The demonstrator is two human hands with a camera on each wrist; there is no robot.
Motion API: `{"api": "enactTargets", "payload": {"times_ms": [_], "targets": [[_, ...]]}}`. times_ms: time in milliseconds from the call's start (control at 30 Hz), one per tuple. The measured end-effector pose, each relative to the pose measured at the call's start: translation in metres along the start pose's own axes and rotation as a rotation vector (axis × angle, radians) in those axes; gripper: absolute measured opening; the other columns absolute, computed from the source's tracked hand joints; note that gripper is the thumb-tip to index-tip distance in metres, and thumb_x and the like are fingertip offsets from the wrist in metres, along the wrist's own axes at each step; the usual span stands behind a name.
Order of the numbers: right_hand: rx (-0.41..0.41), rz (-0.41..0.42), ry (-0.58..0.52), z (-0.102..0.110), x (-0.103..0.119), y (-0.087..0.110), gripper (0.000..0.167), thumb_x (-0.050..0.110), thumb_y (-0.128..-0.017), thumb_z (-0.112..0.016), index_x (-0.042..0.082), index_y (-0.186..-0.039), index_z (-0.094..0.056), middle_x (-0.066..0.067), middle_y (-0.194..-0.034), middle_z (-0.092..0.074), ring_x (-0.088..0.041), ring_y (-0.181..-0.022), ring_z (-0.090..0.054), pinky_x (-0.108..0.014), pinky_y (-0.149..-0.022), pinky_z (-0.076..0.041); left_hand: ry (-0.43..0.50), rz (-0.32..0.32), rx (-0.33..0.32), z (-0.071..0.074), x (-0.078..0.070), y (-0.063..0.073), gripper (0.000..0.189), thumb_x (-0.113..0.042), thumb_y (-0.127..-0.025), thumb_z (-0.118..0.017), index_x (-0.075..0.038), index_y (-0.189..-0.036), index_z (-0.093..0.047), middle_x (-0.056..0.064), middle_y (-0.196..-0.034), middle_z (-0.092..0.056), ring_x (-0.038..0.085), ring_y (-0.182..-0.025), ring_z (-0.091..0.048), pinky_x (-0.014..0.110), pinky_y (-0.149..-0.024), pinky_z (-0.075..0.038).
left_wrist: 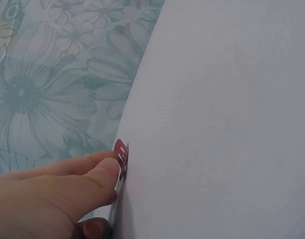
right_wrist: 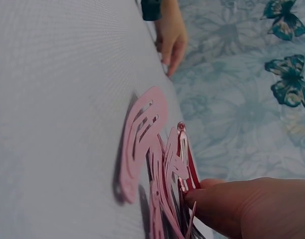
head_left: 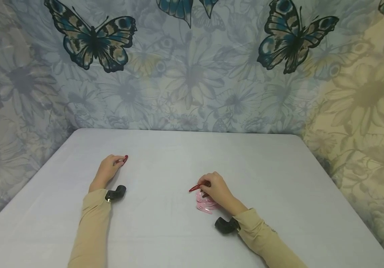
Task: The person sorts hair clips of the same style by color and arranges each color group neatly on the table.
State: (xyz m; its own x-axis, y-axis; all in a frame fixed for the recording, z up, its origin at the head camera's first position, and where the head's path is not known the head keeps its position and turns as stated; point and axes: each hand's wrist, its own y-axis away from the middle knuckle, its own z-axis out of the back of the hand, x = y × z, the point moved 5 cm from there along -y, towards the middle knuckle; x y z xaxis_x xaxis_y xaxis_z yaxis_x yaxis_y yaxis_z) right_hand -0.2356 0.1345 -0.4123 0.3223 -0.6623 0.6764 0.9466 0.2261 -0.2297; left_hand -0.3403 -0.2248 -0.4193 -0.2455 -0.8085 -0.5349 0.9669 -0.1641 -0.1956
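Fingers of the left hand (head_left: 107,170) pinch a small dark-red slotted hair clip (left_wrist: 120,150) by one end, low over the left part of the table (head_left: 158,223), which is broad and white; whether the clip touches it, I cannot tell. Fingers of the right hand (head_left: 218,188) pinch a shiny red long hair clip (right_wrist: 192,172), just above a loose pile of pale-pink drop-shaped hair clips (head_left: 206,204) lying on the table.

Each clip should be very light, I think, and stiff but springy, as thin painted metal usually is. Their glossy faces may slide under the fingertips, so a hold across the two long edges, or on the wide rounded end, seems the surest. They do not look fragile, though a hard squeeze may bend them.

One pink clip shows long narrow slots and a smooth surface. Behind, the wall covering (head_left: 192,104) carries printed flowers and butterflies.
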Motion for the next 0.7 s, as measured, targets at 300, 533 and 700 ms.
{"api": "enactTargets", "payload": {"times_ms": [300,533,700], "targets": [[0.025,0.003,-0.022,-0.0014,0.0009,-0.0009,0.01,-0.005,-0.088,-0.064,-0.001,-0.094,-0.071,-0.009,-0.078,-0.065,-0.019,-0.083,-0.059,-0.015,-0.062,-0.05,0.054,0.067,0.011,0.0026,0.0034,-0.0006,0.036,-0.014,-0.098,-0.055,0.01,-0.125,-0.058,0.034,-0.12,-0.058,0.045,-0.107,-0.055,0.056,-0.094,-0.042],[0.043,-0.033,0.013,-0.0026,0.0041,-0.0013,0.01,-0.003,-0.09,-0.061,-0.002,-0.096,-0.07,-0.01,-0.081,-0.061,-0.017,-0.08,-0.057,-0.017,-0.063,-0.048,0.058,0.071,0.014,0.006,0.0007,0.0035,0.037,-0.015,-0.097,-0.059,0.011,-0.123,-0.058,0.034,-0.114,-0.06,0.045,-0.104,-0.055,0.056,-0.092,-0.042],[0.024,-0.047,0.058,-0.0007,0.0078,-0.0005,0.009,0.0,-0.091,-0.062,0.002,-0.092,-0.071,-0.006,-0.08,-0.06,-0.014,-0.079,-0.052,-0.02,-0.068,-0.045,0.081,0.059,-0.004,0.0057,0.0014,0.0039,0.035,-0.013,-0.096,-0.059,0.01,-0.123,-0.057,0.03,-0.106,-0.061,0.041,-0.098,-0.056,0.054,-0.088,-0.043]]}}
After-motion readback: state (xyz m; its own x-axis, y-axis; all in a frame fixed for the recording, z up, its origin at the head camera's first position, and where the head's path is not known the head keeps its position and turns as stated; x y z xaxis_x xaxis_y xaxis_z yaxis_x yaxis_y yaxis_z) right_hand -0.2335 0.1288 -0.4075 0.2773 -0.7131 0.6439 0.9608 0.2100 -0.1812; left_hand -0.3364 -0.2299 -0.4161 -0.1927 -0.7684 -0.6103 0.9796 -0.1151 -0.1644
